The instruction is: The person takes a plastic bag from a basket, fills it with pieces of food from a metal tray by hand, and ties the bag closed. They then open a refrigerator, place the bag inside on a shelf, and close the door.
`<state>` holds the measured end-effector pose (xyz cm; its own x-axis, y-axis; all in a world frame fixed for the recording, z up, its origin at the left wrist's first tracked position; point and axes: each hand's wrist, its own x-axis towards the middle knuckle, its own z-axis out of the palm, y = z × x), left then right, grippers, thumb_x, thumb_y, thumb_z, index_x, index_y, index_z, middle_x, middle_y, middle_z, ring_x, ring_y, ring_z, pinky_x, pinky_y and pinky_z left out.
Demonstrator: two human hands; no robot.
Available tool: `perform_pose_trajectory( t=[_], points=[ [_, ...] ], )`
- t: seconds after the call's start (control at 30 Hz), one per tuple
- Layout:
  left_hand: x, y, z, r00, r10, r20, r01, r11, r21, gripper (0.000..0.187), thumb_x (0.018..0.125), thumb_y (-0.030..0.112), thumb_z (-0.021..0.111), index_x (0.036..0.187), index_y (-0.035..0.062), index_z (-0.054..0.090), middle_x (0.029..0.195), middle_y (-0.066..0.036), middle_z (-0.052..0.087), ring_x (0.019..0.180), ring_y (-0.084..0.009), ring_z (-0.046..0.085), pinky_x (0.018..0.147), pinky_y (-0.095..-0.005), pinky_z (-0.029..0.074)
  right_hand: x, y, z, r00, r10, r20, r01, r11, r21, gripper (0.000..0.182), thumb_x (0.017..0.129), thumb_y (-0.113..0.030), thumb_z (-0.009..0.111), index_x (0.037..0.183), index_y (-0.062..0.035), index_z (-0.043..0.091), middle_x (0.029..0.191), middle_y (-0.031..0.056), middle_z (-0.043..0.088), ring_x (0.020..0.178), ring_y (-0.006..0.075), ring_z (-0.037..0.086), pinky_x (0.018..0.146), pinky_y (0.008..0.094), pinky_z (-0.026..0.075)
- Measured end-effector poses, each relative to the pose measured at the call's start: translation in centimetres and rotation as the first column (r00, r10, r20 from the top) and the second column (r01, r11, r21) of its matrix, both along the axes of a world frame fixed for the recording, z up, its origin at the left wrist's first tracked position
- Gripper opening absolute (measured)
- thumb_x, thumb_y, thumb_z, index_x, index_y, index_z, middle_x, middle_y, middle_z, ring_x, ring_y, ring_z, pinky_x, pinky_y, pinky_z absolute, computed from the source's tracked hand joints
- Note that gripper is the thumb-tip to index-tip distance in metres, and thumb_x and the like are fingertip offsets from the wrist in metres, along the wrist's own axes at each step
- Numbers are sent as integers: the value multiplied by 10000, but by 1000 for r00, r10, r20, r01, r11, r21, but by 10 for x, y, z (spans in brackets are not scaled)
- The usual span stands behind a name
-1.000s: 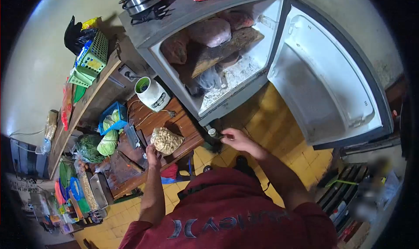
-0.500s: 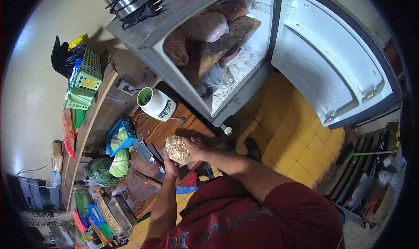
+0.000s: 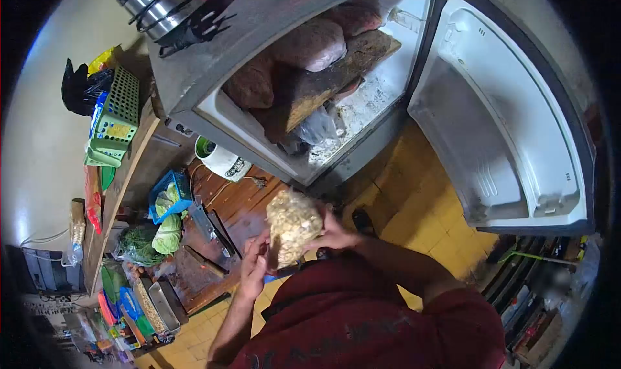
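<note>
In front of my chest is a clear plastic bag of pale, chunky pieces (image 3: 292, 230); what the pieces are I cannot make out. My right hand (image 3: 333, 233) grips the bag from its right side, its fingertips partly hidden. At the lower left edge of the bag, my left hand (image 3: 254, 265) has its fingers curled against the plastic. Ahead stands an open freezer (image 3: 310, 181), with large bags of pinkish frozen contents (image 3: 314, 44) above a dark wooden board (image 3: 343, 78). Below the board lies a crumpled clear bag (image 3: 317, 126) near frost.
The freezer door (image 3: 498, 123) hangs wide to the right. Knives (image 3: 213, 230) lie on the wooden table (image 3: 242, 197) at left, beside a white blender base (image 3: 226, 163), a blue basket (image 3: 169, 197) and a cabbage (image 3: 167, 234). A green basket (image 3: 116, 120) sits on a shelf.
The bag has come up closer to the camera and moved right, now turned upright with more of it showing. My view has shifted nearer the freezer.
</note>
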<state>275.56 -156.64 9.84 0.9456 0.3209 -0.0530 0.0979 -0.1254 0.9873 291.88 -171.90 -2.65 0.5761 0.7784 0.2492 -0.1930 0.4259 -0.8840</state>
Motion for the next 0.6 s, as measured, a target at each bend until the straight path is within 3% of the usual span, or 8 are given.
perform_pose_trajectory(
  t=[0.03,0.07,0.2,0.37,0.47,0.5,0.53,0.6],
  points=[
    [15,-9,19,996,-90,18,88,992,89,698,886,451,547,1370,-28,396,1156,-91,394,1122,-207,397,1020,-338,304,19,-23,30,956,143,-255,-141,990,27,990,649,-21,812,1420,-24,192,1358,122,399,1267,225,397,1064,397,350],
    [31,-18,39,983,-178,35,169,970,177,701,850,382,635,1363,-34,401,1182,-102,383,1142,-218,384,1012,-360,322,39,-48,59,939,220,-264,-217,975,41,919,697,11,760,1423,-28,199,1338,118,457,1240,223,449,1048,405,379],
    [100,-57,75,949,-283,140,193,869,455,826,765,316,738,1399,-22,330,1402,-217,286,1325,-326,283,1076,-435,258,94,-79,100,910,87,-406,12,972,233,868,727,50,705,1443,-57,225,1410,124,401,1270,252,434,1057,411,373],
    [188,-78,90,905,9,425,-33,998,50,994,814,105,678,1488,99,-53,1483,-178,195,1338,-327,303,1073,-483,285,180,-30,153,947,-55,-315,205,860,467,762,770,79,644,1420,-71,275,1377,118,421,1291,241,398,1067,388,376],
    [238,-63,99,878,89,470,-105,994,7,903,840,25,616,1490,90,-8,1491,-187,204,1336,-338,303,1081,-452,291,217,14,177,941,-52,-334,172,924,341,526,818,-56,677,1291,-73,447,1172,78,591,1030,212,618,833,388,563],
    [253,-56,99,875,153,459,-172,985,0,880,844,14,607,1489,81,11,1491,-187,206,1339,-332,299,1089,-441,279,220,28,188,930,-72,-361,211,907,364,464,831,-103,686,1251,-78,489,1171,60,589,1065,206,592,870,448,522],
    [266,-47,97,867,215,449,-237,971,-8,858,848,4,597,1489,72,31,1492,-187,209,1343,-326,296,1098,-429,268,227,44,194,919,-128,-372,245,926,286,413,807,-160,722,1173,-73,550,1116,78,619,1007,189,626,712,329,546],
    [286,-34,100,831,204,518,-308,944,122,732,897,-23,528,1490,78,110,1501,-167,219,1344,-248,299,1092,-371,280,236,73,202,858,-92,-505,212,959,186,257,827,-84,651,1072,-61,579,1020,36,629,915,160,617,684,367,517]
  ],
)
